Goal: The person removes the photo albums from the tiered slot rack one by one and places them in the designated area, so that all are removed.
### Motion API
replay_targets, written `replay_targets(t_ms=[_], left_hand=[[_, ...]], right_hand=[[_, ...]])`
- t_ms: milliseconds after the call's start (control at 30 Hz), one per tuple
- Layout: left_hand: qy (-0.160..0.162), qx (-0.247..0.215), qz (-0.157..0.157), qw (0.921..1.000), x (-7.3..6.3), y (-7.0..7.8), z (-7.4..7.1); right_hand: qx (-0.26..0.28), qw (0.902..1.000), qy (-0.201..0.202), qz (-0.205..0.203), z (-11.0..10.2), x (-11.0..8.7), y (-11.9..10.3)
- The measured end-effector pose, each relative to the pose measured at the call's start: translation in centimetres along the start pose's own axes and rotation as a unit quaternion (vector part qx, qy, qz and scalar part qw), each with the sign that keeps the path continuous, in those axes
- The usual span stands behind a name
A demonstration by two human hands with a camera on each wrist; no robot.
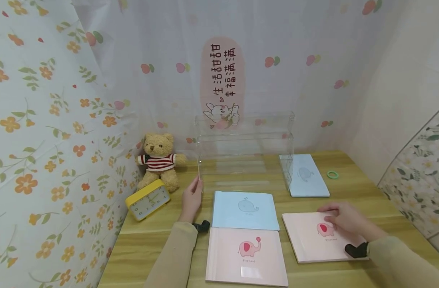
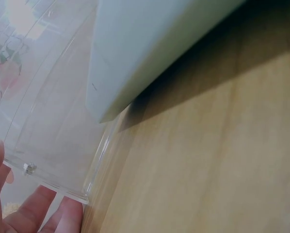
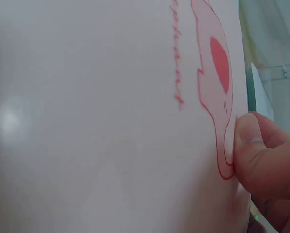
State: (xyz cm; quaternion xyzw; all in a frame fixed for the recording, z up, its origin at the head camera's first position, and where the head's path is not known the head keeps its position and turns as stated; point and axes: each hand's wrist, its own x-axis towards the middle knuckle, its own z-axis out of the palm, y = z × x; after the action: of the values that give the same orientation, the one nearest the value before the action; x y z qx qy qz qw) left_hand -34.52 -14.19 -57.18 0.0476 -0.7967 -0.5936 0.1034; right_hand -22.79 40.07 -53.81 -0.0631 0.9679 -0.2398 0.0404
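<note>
My left hand (image 1: 192, 198) holds the left side of a clear plastic tiered rack (image 1: 245, 138). In the left wrist view, its fingers (image 2: 34, 208) lie along the edge of the clear side panel. On the right, my right hand (image 1: 345, 217) pinches the far edge of a pink elephant book (image 1: 306, 236). Its thumb (image 3: 256, 155) presses on the cover in the right wrist view, other fingers partly hidden behind the edge. Before the rack lie a blue whale book (image 1: 226, 210) and, nearer, another pink elephant book (image 1: 224, 256). A second blue whale book (image 1: 306, 182) lies at the rack's right side.
To the left, a teddy bear (image 1: 158, 160) in a striped shirt sits behind a yellow alarm clock (image 1: 147, 200). A green ring (image 1: 332, 175) lies near the wooden table's (image 1: 367, 196) right side. A patterned curtain (image 1: 162, 48) hangs behind.
</note>
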Motion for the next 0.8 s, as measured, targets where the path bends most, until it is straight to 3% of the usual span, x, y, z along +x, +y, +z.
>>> replay_targets(t_ms=[267,467,567,667,800], left_hand=[[0.004,0.004,0.008,0.9999,0.2,0.1,-0.3],[0.001,0.003,0.011,0.9999,-0.3,-0.1,-0.2],[0.000,0.006,0.031,0.9995,-0.2,0.0,-0.2],[-0.005,0.018,0.050,0.9986,-0.5,0.9,-0.4],[-0.014,0.047,0.082,0.9955,-1.6,3.5,-1.3]], right_hand=[[0.004,0.9986,-0.044,0.030,0.2,1.1,-1.4],[0.024,0.9941,-0.075,0.075,0.3,1.2,-2.5],[0.028,0.9926,-0.064,0.099,0.4,0.9,-2.9],[-0.006,0.9954,-0.026,0.092,0.8,0.3,-3.5],[-0.104,0.9921,0.067,0.018,1.1,-0.5,-5.4]])
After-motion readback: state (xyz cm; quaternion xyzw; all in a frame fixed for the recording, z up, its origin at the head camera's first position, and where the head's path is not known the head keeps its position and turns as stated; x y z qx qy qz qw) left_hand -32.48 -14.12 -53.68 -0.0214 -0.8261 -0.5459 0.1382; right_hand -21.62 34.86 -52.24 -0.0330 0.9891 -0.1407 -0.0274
